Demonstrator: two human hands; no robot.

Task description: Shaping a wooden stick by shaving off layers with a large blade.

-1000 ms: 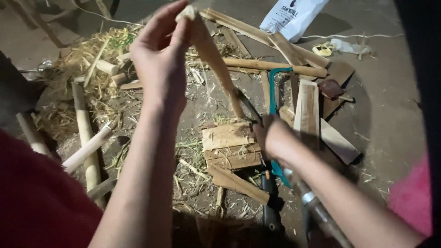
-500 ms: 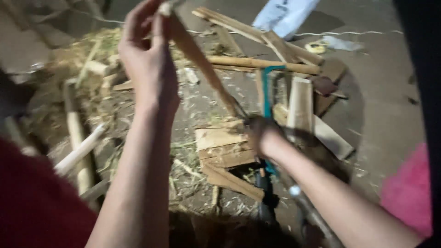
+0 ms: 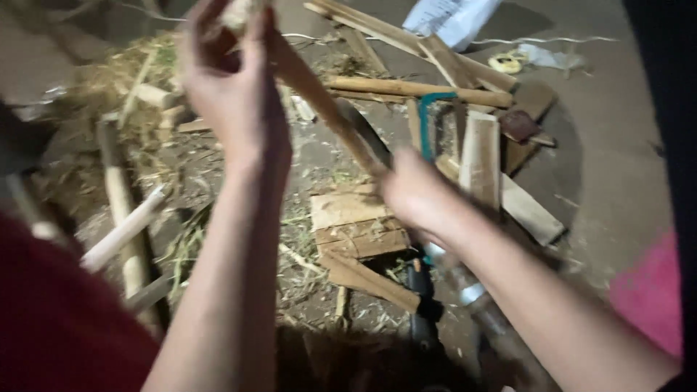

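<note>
My left hand (image 3: 232,94) is raised at the top left and grips the upper end of a long pale wooden stick (image 3: 312,83). The stick slants down to the right toward my right hand (image 3: 417,196). That hand is blurred and closed around the handle of a dark knife (image 3: 367,134), whose blade lies against the lower part of the stick. Below them, flat pieces of split board (image 3: 356,218) lie on the dirt ground.
A teal-framed saw (image 3: 425,120), a pale plank (image 3: 483,152) and a round log (image 3: 421,88) lie beyond my right hand. Bamboo poles (image 3: 120,196) and straw (image 3: 109,80) are at the left. A white bag (image 3: 450,18) is at the back, a pink thing (image 3: 650,290) at the right.
My left hand with the stick's top has risen toward the upper left of the view. My right hand has moved up along the stick and is now blurred by motion.
</note>
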